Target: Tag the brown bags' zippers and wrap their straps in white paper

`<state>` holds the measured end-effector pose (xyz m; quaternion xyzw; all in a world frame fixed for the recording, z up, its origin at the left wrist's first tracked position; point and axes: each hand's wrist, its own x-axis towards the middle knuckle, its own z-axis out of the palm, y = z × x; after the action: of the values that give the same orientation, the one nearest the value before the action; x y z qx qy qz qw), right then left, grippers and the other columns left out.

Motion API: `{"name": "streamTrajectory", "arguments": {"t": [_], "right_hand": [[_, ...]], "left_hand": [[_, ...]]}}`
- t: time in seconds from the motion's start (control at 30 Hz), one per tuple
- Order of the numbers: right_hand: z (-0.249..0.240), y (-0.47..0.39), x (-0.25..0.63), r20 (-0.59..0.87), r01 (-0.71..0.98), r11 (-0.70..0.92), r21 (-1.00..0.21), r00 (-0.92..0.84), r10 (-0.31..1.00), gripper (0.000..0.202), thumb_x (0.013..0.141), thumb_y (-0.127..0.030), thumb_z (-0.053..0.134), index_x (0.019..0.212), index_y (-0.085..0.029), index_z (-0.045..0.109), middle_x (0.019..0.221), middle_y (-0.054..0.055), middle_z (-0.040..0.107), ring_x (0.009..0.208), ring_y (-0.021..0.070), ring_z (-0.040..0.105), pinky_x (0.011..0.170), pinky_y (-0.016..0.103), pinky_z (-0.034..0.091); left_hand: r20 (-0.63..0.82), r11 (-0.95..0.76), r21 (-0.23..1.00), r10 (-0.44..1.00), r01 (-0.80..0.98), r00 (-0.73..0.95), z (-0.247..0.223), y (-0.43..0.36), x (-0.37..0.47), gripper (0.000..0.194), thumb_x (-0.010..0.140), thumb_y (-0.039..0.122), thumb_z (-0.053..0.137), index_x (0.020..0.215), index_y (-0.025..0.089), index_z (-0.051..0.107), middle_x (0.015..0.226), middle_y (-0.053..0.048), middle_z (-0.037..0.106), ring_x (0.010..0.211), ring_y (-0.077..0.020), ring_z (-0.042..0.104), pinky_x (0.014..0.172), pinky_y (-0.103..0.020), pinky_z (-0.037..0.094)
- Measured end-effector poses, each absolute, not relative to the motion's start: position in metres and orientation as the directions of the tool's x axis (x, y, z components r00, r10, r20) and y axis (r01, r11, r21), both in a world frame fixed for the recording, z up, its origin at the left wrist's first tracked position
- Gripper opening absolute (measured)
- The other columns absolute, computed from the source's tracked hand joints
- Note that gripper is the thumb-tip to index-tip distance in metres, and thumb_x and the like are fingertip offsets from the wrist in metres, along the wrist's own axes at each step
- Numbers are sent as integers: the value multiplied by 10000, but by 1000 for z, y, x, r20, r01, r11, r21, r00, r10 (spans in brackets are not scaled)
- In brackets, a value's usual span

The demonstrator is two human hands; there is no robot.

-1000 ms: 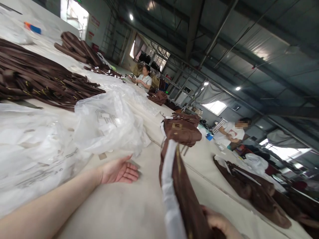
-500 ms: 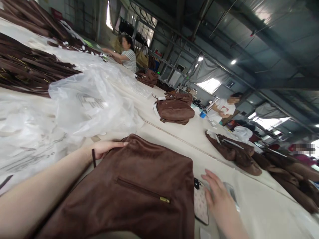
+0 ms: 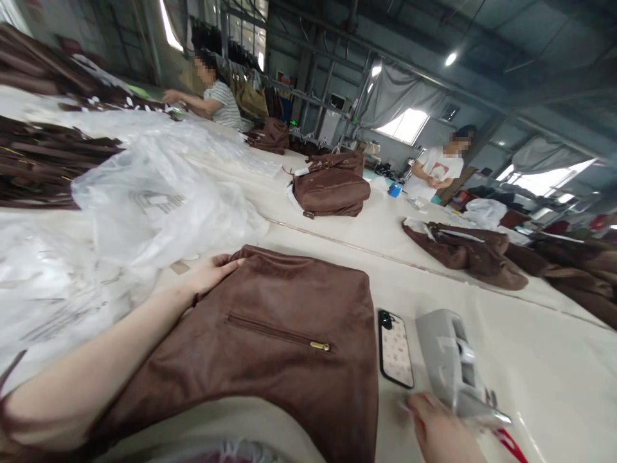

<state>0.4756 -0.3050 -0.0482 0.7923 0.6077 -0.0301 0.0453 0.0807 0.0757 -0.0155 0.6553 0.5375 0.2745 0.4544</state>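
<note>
The pale table point(image 3: 544, 379) is bearing a brown bag point(image 3: 289, 302), lying flat, its upper-left edge being gripped by the left hand point(image 3: 212, 273). Rightward, a grey tape dispenser point(image 3: 441, 350) is sitting near the blurred right hand point(image 3: 441, 427), whose grip I cannot tell. Between bag and dispenser, a phone point(image 3: 398, 354) is lying.

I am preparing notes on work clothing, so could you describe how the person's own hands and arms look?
The left hand is ungloved, and the left forearm shows no sleeve. A dark strip shows at the wrist; whether it is worn, I cannot tell. The right hand also looks ungloved, but is blurred.
</note>
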Motion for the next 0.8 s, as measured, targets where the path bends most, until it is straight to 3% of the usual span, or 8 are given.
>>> {"name": "streamTrajectory", "arguments": {"t": [0.1,0.23,0.33,0.4,0.5,0.63,0.7,0.8], "right_hand": [[-45,-308,489,74,995,-100,-23,101,992,303,869,-166,424,911,-277,703,935,28,735,744,170,720,631,231,566],[-8,-290,477,472,996,65,-55,-32,881,211,863,-261,525,960,-304,708,1084,25,709,893,188,709,745,255,585],[23,-253,446,600,963,194,-186,-45,799,222,891,-230,505,947,-294,710,1096,34,692,949,175,686,805,261,573],[38,-224,422,622,922,304,-240,-94,777,239,898,-183,497,956,-291,702,1062,28,696,944,161,678,815,256,564],[47,-185,390,636,849,436,-300,-162,754,259,903,-130,480,971,-275,683,1045,23,692,947,151,663,833,263,547],[29,-155,365,664,741,550,-385,-192,723,248,895,-110,471,961,-254,662,1025,31,682,928,157,656,811,270,545],[12,-152,359,638,738,513,-439,-146,756,265,892,-103,449,1021,-242,634,1075,49,661,952,170,649,824,288,539],[-11,-157,353,467,800,332,-500,-74,881,248,875,-119,464,1069,-218,584,1012,62,642,864,185,653,750,302,535]], "left_hand": [[-4,-136,804,972,579,233,3,76,75,892,564,818,592,1126,126,606,1131,-156,678,1039,-323,639,904,-396,513],[305,-405,708,914,578,267,58,53,72,833,663,733,594,1259,156,519,1298,-153,577,1166,-309,560,1017,-442,432],[187,-432,817,825,382,533,101,10,92,574,774,633,584,1163,211,585,1212,-89,637,1105,-250,592,1003,-396,442],[12,-290,917,707,274,707,114,-25,115,505,813,590,576,1131,199,609,1143,-85,666,1071,-229,606,954,-361,471],[-157,-57,971,578,231,801,102,-70,150,498,813,579,581,1049,143,628,1007,-105,685,939,-207,631,834,-337,508],[-236,133,971,630,197,740,54,-92,177,425,742,510,669,918,130,599,817,-56,651,745,-150,610,681,-266,484],[-229,134,972,721,192,654,34,-92,178,328,762,441,641,865,136,579,723,-23,621,654,-124,575,615,-237,455],[-70,-129,942,826,308,559,14,-86,172,171,795,314,580,745,151,569,651,7,584,598,-101,515,578,-210,408]]}}
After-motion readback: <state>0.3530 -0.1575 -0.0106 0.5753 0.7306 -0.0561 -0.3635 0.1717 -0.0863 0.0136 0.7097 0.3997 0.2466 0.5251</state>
